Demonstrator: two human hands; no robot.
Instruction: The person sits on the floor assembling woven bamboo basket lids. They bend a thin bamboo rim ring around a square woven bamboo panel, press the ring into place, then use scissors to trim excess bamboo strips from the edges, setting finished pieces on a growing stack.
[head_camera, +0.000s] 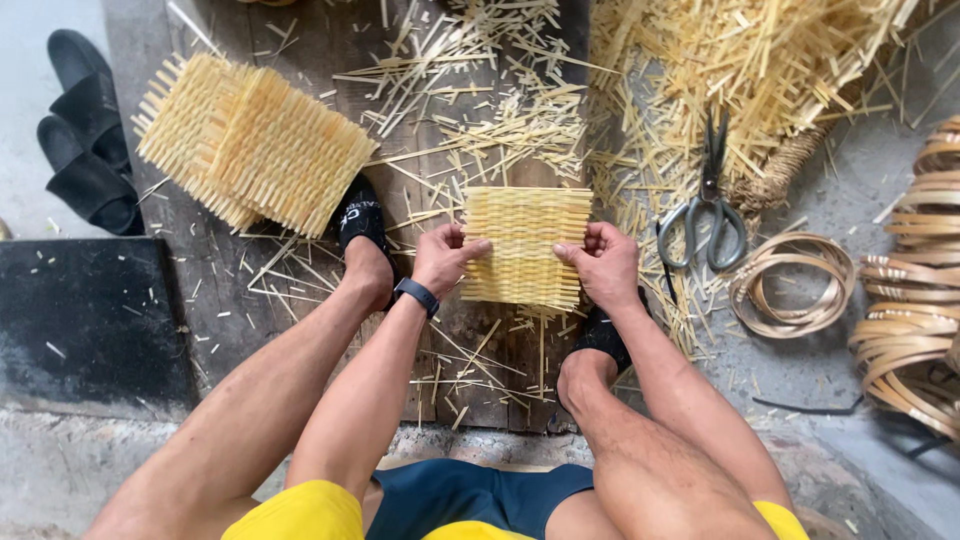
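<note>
Covering most of the ground is a dark wooden board (230, 270) littered with pale straw offcuts (760, 70), thickest at the upper right. Up on the left lies a stack of finished woven mats (255, 145) with bristling ends, and beyond it a pair of black sandals (85, 130) on the grey floor. On the right sit coils of flat cane strip (915, 300), a smaller loose coil (790, 285), and grey scissors (708, 215) lying points away from the person.

The woven mat (525, 245) being worked is held between both hands, in front of the knees and above the board, between the person's two feet. It is a pale yellow, roughly square panel with tight horizontal rows and short strand ends poking out at its lower edge. Its left edge is pinched by the left hand (445, 258), thumb on top and fingers behind; the right hand (603, 262) pinches the right edge the same way. Both hands are equally near, one at each side. A black wristband (416, 295) circles the left wrist.
</note>
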